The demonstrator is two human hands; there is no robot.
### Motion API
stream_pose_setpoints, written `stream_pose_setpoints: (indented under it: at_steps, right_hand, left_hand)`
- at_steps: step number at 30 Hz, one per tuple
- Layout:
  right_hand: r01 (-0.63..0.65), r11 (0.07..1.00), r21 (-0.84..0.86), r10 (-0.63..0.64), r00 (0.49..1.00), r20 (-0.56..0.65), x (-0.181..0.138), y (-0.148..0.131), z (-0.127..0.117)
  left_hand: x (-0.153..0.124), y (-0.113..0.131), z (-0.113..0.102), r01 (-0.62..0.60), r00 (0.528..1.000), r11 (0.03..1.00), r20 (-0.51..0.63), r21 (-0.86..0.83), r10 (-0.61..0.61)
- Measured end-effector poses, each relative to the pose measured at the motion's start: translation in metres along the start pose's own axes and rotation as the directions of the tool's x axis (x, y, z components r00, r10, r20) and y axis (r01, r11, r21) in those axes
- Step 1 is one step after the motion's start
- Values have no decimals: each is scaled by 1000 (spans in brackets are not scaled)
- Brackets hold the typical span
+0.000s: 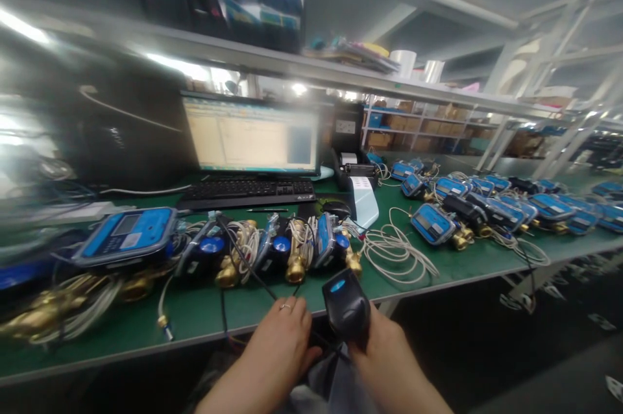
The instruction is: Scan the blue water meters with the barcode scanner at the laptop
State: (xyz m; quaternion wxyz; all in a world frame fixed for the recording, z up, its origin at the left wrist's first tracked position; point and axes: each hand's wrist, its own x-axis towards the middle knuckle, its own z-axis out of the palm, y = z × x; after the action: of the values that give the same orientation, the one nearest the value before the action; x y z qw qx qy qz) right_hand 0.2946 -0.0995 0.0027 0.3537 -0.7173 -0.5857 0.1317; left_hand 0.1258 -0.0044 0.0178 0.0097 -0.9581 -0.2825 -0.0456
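My right hand (387, 352) is wrapped round the handle of a black barcode scanner (346, 307), held in front of the green bench's near edge. My left hand (280, 342) is at the same edge, its fingers curled over a black cable (250, 269) that runs across the bench; the grip itself is partly hidden. Just beyond stand water meters with brass bodies and blue display boxes, among them a near meter (281, 246), another meter (328, 242) and a large blue display box (129, 235) at left. Coiled white cables (396, 252) lie to the right.
Behind the meters are a lit monitor (253, 138), a keyboard (246, 190), a mouse (335, 208) and a label printer (357, 170) with a strip of labels (364, 203) hanging out. Several more meters (549, 206) crowd the right. A shelf (272, 54) spans overhead.
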Motion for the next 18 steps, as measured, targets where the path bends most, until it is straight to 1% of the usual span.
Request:
stream_pose_setpoints:
  at_steps: [4, 9, 13, 18]
  right_hand:
    - [8, 995, -95, -2, 998, 62, 2, -1, 7]
    - [-20, 978, -208, 31, 998, 48, 7, -2, 10]
    - [-20, 971, -238, 33, 998, 52, 8, -3, 11]
    - [-24, 970, -244, 39, 998, 58, 7, -1, 14]
  left_hand:
    - [-1, -2, 5, 12, 1000, 999, -24, -43, -13]
    - [-1, -5, 9, -2, 1000, 998, -16, -58, 1]
    - [-2, -7, 12, -2, 1000, 997, -19, -77, 1]
    - [-3, -8, 10, -23, 1000, 995, -13, -96, 22]
